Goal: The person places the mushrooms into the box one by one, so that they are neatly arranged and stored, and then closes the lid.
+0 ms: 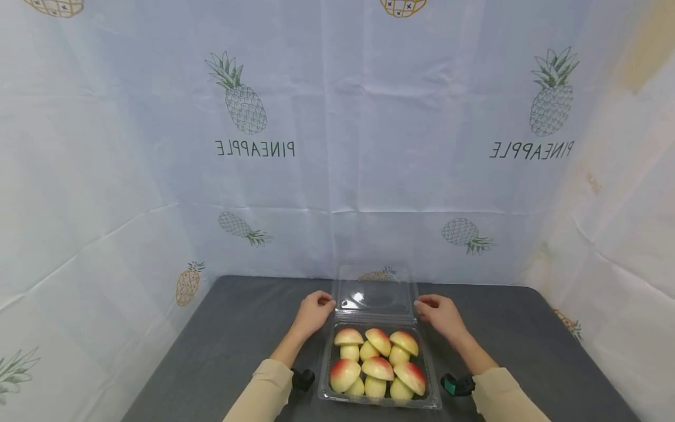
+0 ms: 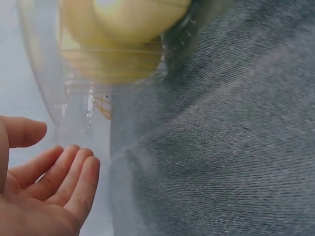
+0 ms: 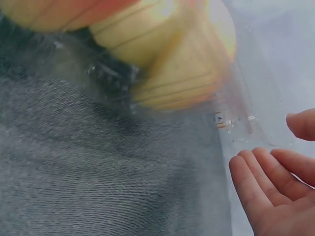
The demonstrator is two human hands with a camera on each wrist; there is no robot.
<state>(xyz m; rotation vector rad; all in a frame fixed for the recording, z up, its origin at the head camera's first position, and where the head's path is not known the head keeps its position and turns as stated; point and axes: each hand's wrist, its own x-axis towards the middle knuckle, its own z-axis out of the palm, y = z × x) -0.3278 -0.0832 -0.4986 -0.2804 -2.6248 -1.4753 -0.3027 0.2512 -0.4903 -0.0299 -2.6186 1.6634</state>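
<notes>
A clear plastic clamshell box (image 1: 435,387) sits on the dark table, its hinged lid (image 1: 377,296) raised at the back. Inside the box lie several yellow mushroom-shaped pieces (image 1: 376,387) with red-tinged caps, in two rows. My left hand (image 1: 314,312) is at the lid's left side, fingertips right by its edge. On the opposite side my right hand (image 1: 443,315) is likewise close to the lid's right edge. Both wrist views show loosely extended fingers, with a gap between thumb and fingers: the left hand (image 2: 56,191) and the right hand (image 3: 275,191) near the clear plastic.
The dark grey table (image 1: 237,340) has rounded far corners. Pale curtains (image 1: 358,176) with a pineapple print hang behind it and at both sides. Each wrist wears a black camera (image 1: 303,380) beside the box.
</notes>
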